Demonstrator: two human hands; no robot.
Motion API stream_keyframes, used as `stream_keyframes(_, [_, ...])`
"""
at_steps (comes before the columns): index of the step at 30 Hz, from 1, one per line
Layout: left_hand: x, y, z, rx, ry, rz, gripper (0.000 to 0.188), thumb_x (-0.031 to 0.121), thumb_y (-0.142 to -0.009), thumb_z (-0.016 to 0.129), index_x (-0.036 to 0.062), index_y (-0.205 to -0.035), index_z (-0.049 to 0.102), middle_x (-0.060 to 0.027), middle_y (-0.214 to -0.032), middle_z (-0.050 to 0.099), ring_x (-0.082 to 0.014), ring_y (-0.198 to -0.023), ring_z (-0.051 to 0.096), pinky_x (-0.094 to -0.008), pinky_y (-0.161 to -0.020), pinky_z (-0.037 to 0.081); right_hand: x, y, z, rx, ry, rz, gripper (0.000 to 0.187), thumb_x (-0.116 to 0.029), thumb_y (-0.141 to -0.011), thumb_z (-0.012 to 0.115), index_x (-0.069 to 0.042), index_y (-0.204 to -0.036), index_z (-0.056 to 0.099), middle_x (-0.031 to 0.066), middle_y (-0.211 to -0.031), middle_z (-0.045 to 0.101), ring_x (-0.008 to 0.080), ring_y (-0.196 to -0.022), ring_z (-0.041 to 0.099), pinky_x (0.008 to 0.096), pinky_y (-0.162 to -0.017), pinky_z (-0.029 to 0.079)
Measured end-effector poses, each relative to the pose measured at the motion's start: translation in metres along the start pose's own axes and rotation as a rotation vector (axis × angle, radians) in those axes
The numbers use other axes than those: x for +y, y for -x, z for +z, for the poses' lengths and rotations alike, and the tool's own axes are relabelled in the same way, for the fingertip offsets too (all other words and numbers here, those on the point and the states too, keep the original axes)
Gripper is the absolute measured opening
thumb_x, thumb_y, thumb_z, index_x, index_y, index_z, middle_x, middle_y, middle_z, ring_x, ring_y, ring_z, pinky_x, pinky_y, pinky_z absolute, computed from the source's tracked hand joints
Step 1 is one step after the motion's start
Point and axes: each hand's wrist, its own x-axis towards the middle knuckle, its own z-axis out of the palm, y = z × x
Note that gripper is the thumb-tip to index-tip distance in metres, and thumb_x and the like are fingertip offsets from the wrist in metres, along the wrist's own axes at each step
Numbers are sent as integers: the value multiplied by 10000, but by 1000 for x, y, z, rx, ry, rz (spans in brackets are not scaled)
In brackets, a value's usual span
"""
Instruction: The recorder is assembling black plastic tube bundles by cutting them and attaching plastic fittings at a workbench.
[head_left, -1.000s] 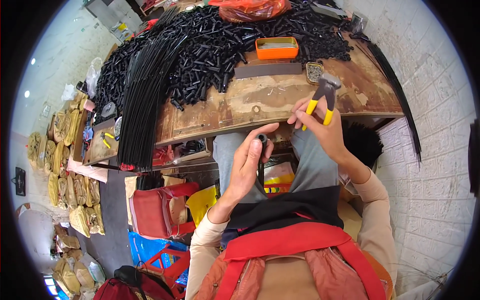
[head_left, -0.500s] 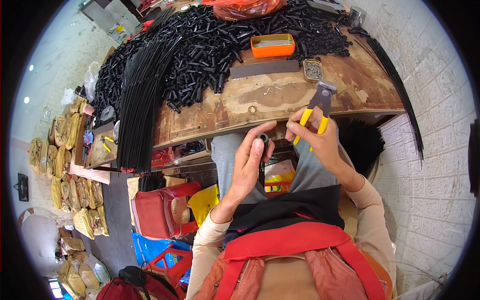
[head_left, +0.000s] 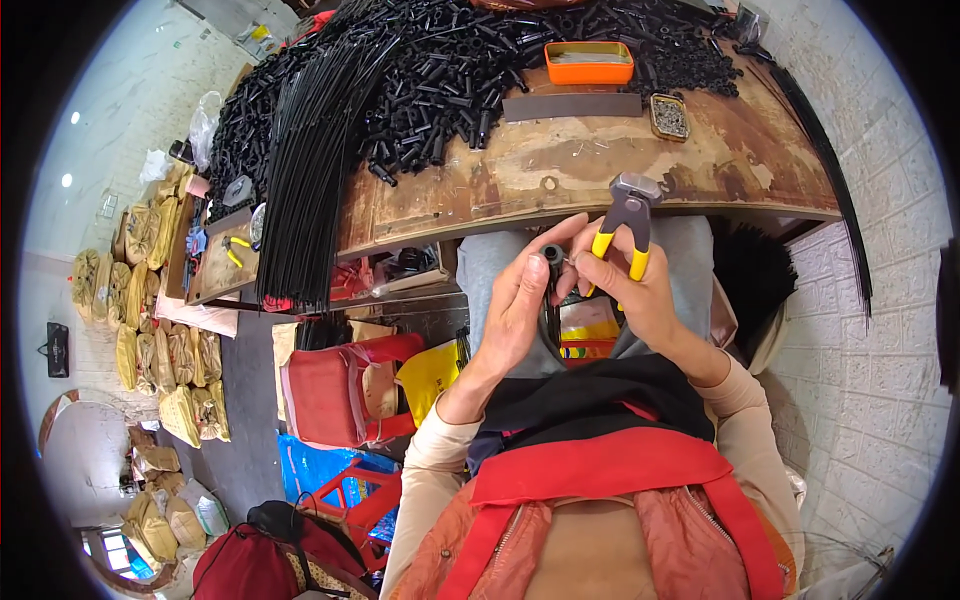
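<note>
My left hand (head_left: pixel 512 318) is closed around a black tubular part (head_left: pixel 553 255), its round end facing up between thumb and fingers. A dark length runs down below that part, partly hidden by the hand. In my right hand (head_left: pixel 645 292) sits a pair of end-cutting pincers (head_left: pixel 632 206) with yellow handles, jaws pointing up and away from me. The thumb and fingertips of this hand come together right beside the tube's end. Something tiny and thin seems to be pinched there, too small to name. Both hands are over my lap, just in front of the table edge.
Across the wooden table (head_left: pixel 500 190) lie a heap of black tubular parts (head_left: pixel 430 105) and a bundle of long black rods (head_left: pixel 312 190) overhanging the edge. An orange box (head_left: pixel 590 66), a dark flat bar (head_left: pixel 572 107) and a small tray of metal bits (head_left: pixel 669 117) stand behind my hands.
My right hand has come left, its fingertips now beside the tube's end. The pincers tilt more upright. The whole view has shifted, so the table appears further right and higher.
</note>
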Motion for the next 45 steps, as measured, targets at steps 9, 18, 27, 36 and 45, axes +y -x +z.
stream_keyframes(9, [2, 2, -2, -48, -3, 30, 557, 404, -1056, 324, -16, -1402, 439, 12, -846, 509, -70, -739, 411, -207, -650, 340, -2, 1, 5, -23, 12, 23, 106, -103, -949, 592, -6, -950, 550, 55, -899, 577, 118, -735, 552, 247, -665, 441])
stream_keyframes(18, [0, -1, 0, -48, 21, 23, 562, 404, -1053, 336, -21, -1408, 430, 15, -837, 494, -69, -736, 401, -207, -652, 331, 7, -3, -7, -73, -6, 8, 117, -101, -943, 601, 2, -974, 554, 62, -901, 576, 127, -740, 562, 251, -671, 448])
stream_keyframes(27, [-2, 0, 3, -16, -28, 19, 548, 398, -1054, 336, -2, -1416, 429, 14, -872, 501, -71, -756, 403, -209, -668, 339, 6, -4, -6, -54, 17, -17, 126, -118, -936, 619, -13, -971, 558, 49, -891, 583, 133, -752, 607, 245, -664, 449])
stream_keyframes(36, [-3, -7, -10, 10, -24, 21, 604, 447, -1046, 305, 1, -1451, 347, 31, -765, 423, -72, -684, 364, -218, -621, 317, -7, -14, -26, -47, 461, -21, 195, -189, -956, 600, -3, -962, 544, 33, -695, 579, 97, -552, 537, 259, -527, 419])
stream_keyframes(45, [4, -14, 2, -75, -196, -37, 590, 517, -1032, 274, -6, -1039, 547, 33, -701, 423, -54, -647, 342, -217, -576, 271, -66, 22, -33, -290, 819, 446, 231, -181, -984, 533, -14, -1144, 528, 47, -648, 611, 122, -514, 542, 269, -493, 414])
